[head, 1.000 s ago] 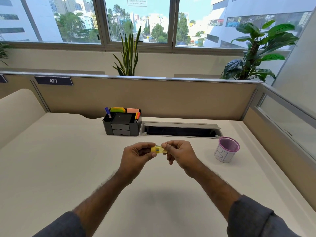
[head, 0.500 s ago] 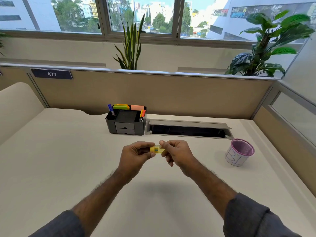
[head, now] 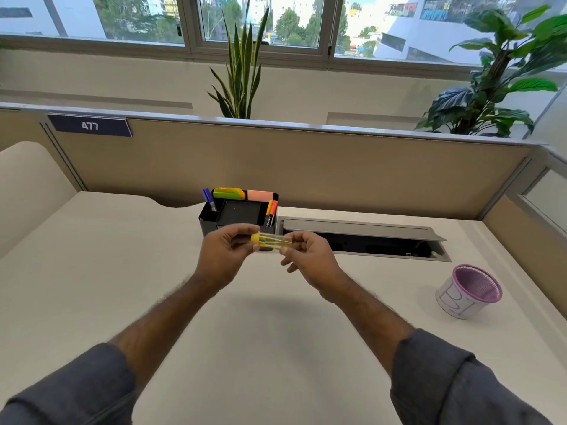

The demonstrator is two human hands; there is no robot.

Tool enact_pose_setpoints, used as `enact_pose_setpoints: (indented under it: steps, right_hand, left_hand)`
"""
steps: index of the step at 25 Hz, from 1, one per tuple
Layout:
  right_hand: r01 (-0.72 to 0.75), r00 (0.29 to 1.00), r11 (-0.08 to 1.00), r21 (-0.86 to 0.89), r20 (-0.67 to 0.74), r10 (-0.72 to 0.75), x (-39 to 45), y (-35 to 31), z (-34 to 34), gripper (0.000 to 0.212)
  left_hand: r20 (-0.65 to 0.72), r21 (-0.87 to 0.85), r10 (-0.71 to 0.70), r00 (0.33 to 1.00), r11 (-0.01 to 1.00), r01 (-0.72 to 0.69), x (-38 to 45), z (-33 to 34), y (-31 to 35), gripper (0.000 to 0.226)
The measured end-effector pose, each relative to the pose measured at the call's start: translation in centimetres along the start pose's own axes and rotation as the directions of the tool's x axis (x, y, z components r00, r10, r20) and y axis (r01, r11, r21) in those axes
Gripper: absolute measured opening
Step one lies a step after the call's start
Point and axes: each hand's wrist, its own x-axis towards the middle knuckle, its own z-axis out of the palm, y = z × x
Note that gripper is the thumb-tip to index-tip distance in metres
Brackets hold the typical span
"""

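The person holds a small yellow translucent tube [head: 271,242] level in the air above the white desk [head: 107,271]. It may be a highlighter, though the blur leaves that unsure. The left hand [head: 224,256] pinches its solid yellow end between thumb and fingers. The right hand [head: 310,259] pinches the clearer end with thumb and forefinger, its other fingers loosely curled beneath. The tube lies crosswise, running from 9 to 3 o'clock between the two hands. At 12 o'clock from it, close behind, stands a black desk organiser [head: 239,211] with a blue pen [head: 208,196] in its left slot, orange markers [head: 271,210] in its right, and green sticky notes [head: 228,194] and pink sticky notes [head: 260,195] along its back. At 2 o'clock a grey cable hatch [head: 362,231] stands open in the desktop. At 4 o'clock, well apart from the hands, a purple mesh cup [head: 469,289] wrapped in marked white paper sits near the desk's right edge. The tan partition [head: 306,170] behind carries a plate reading 477 [head: 90,126] at 10 o'clock.
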Motion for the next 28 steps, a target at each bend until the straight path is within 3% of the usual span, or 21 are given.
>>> enact_pose_setpoints:
  steps: [8,14,18,28]
  right_hand:
    - [0.159,0.973,0.909,-0.386,-0.095,-0.210,10.1,0.0,4.7,0.026]
    - [0.098,0.981,0.817,-0.569,-0.085,-0.177,14.6,2.5,8.2,0.020]
    - [0.079,0.980,0.677,-0.732,-0.070,-0.189,15.3,3.5,8.9,0.026]
    - [0.058,0.980,0.591,-0.804,-0.067,-0.188,14.2,2.8,8.7,0.054]
  left_hand:
    - [-0.055,0.295,0.055,0.997,0.955,-0.036,8.2,-3.2,-5.6,0.035]
    - [-0.032,0.443,0.001,0.999,0.896,0.013,11.3,-4.1,-10.1,0.034]
    - [0.015,0.507,-0.045,0.999,0.861,0.031,12.1,-4.5,-11.4,0.033]
    - [0.136,0.561,-0.080,0.988,0.827,-0.010,11.4,-4.7,-10.1,0.051]
